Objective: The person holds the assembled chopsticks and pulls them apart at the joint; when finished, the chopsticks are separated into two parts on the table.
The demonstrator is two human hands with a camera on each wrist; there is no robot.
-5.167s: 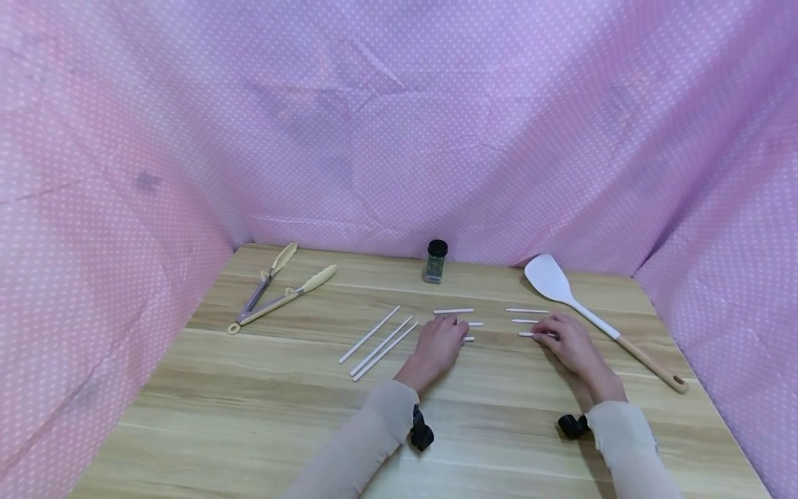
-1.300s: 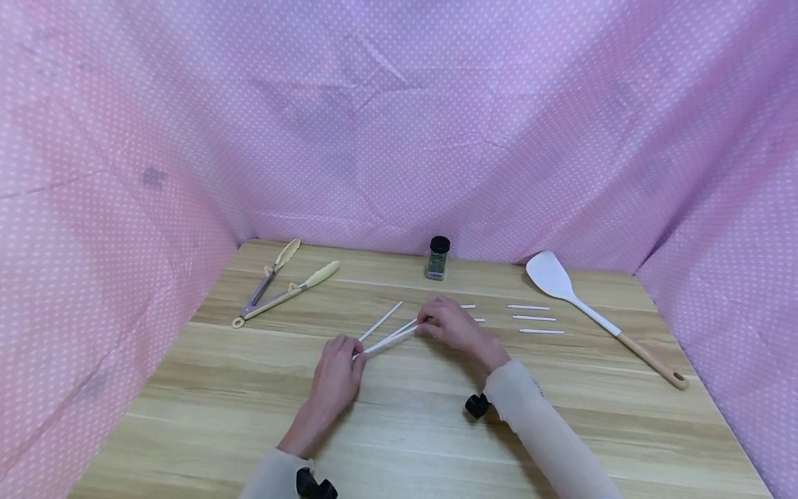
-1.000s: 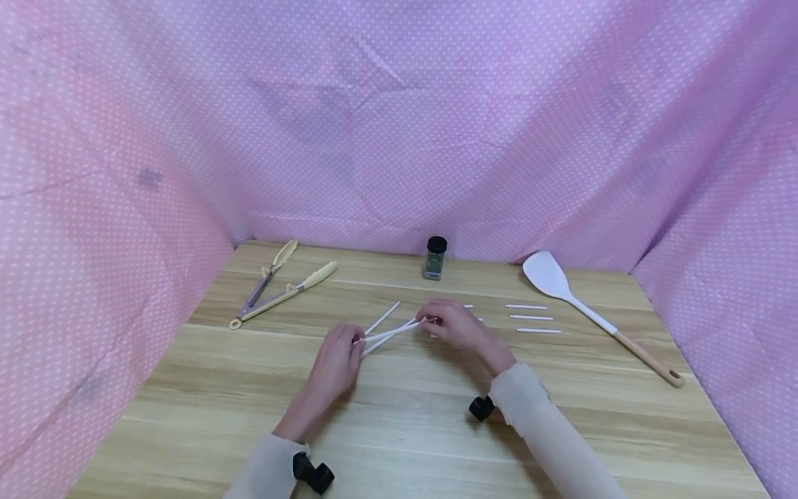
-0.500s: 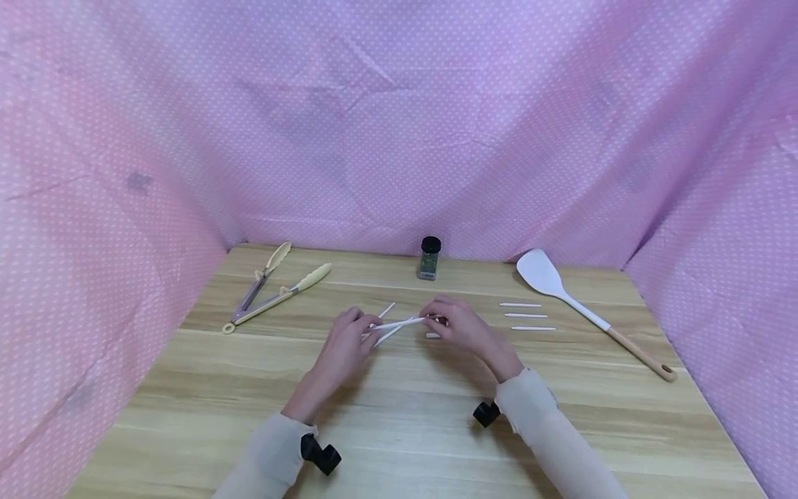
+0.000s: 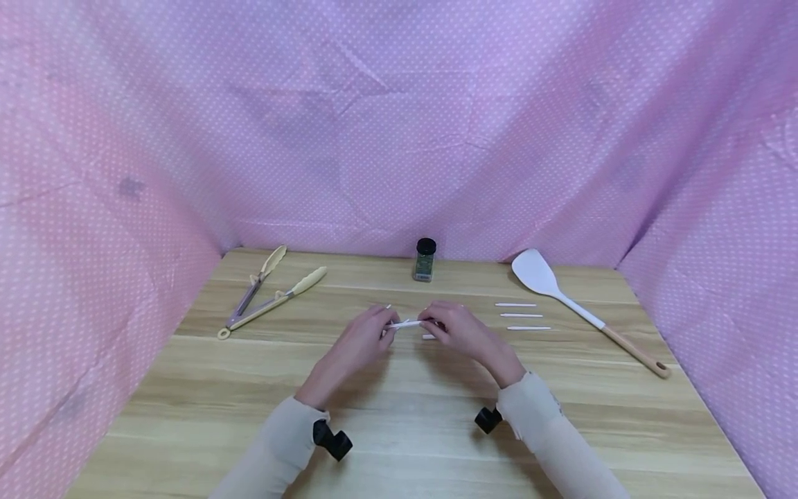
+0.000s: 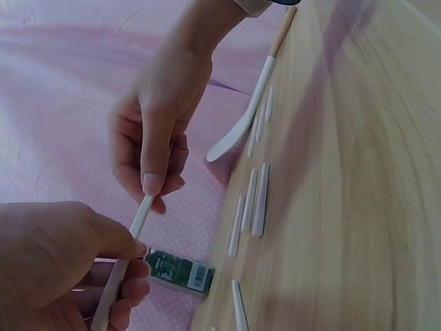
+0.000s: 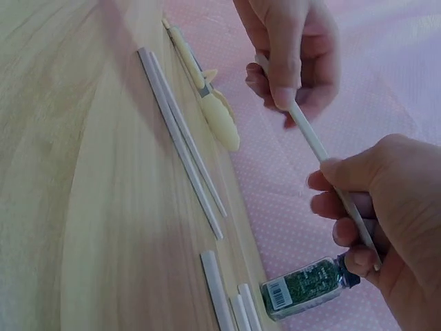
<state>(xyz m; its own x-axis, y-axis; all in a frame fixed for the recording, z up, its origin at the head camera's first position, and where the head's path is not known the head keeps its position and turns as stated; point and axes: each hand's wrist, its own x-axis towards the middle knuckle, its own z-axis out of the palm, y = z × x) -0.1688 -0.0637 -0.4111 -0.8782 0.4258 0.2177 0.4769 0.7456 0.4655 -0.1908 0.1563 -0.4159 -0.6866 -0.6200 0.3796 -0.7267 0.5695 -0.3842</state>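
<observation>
Both hands hold one slim white chopstick (image 5: 408,324) off the table. My left hand (image 5: 358,339) pinches it with thumb and fingers near one end. Farther along, my right hand (image 5: 464,331) grips the other part, its fingers curled under it in the right wrist view. Two long white chopsticks (image 7: 180,141) lie on the table below, mostly hidden by the left hand in the head view. Several short white stick pieces (image 6: 258,207) lie beneath the right hand, and three more short pieces (image 5: 521,315) lie in a row to its right.
Open tongs (image 5: 274,298) lie at the back left of the wooden table. A black-capped spice jar (image 5: 424,262) stands near the back edge. At right rests a white spatula (image 5: 537,274) with a wooden handle. Pink dotted cloth (image 5: 374,138) encloses the back and sides.
Earlier the hands were over the short pieces. They then moved to the long chopsticks and lifted one. Since then the left hand has moved right, closer to the right hand.
</observation>
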